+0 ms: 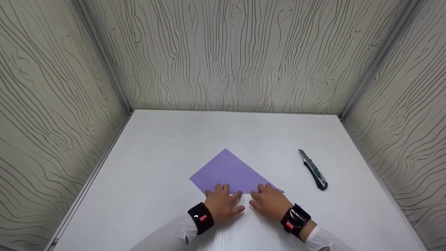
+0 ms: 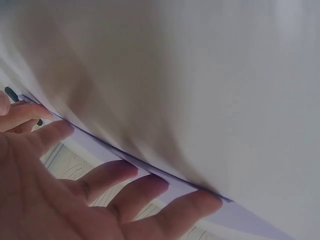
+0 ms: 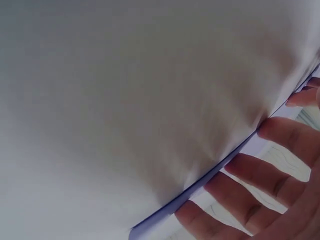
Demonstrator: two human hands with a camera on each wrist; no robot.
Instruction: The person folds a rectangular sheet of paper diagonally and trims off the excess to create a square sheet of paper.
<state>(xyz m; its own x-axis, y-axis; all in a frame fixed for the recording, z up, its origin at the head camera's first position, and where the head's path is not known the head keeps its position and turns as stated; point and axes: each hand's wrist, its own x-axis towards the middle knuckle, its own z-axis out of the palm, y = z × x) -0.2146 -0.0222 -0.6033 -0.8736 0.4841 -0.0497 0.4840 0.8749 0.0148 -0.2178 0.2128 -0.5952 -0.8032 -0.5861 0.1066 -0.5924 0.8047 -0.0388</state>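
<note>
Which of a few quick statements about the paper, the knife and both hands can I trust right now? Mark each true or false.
1. The purple paper lies on the white table. True.
2. The left hand is raised clear of the paper. False: the left hand has fingertips at the paper's near edge.
3. The right hand is also at the paper's near edge. True.
4. The right hand grips the utility knife. False: the utility knife lies on the table, right of the paper.
5. Black wristbands are on both wrists. True.
</note>
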